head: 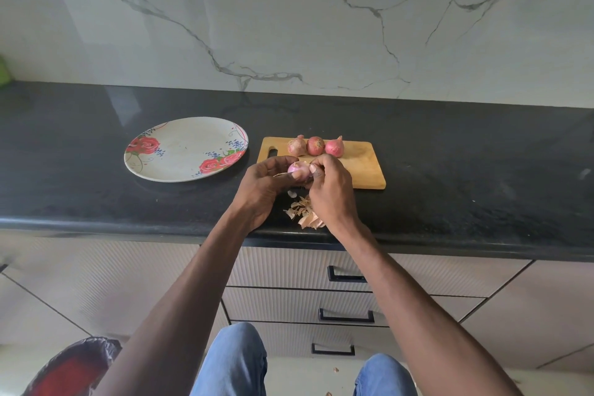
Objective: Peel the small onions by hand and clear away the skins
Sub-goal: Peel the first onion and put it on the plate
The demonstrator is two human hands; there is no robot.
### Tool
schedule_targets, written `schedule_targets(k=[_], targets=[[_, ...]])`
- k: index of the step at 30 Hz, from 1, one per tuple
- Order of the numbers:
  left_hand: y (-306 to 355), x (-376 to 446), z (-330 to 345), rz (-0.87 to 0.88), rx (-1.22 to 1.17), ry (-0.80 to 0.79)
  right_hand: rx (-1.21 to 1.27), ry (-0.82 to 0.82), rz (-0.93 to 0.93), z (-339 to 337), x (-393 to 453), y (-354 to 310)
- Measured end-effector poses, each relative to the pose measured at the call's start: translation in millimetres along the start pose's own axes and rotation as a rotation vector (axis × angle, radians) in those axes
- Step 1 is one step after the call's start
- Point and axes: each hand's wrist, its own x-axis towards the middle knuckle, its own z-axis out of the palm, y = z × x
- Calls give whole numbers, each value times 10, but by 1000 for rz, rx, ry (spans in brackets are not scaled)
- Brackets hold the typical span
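**Onion held between both hands above the worktop edge**

A small pinkish onion (299,169), part of its skin off, is held up between the two hands, just in front of the near left corner of the cutting board (363,164). It is cupped by the left hand (262,185), whose fingers are curled round its far side, and pinched on its right side by the right hand (331,190), thumb and fingertips closed on it. Directly below, a heap of dry skins (303,210) is seen on the black worktop (96,202), near its front edge and partly hidden by the right wrist. Three unpeeled onions (315,145) are lined up in a row along the board's far edge, close together. To the left of the board, a rose-patterned plate (186,148) is set on the worktop. Lower down, drawer fronts (347,299) with dark handles are seen, and a few skin scraps lie on the floor (321,376) between the knees.
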Motion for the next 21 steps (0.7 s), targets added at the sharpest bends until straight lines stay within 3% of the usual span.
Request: schedule_targets(k=[11,18,21], targets=[[7,37,6,-41,-37,41,162,-1,248,-59,43,55],[25,-50,83,62,68,19,148,3,141,-21,17,19],[-4,-36,61,67,100,26,162,-18,182,-43,16,14]])
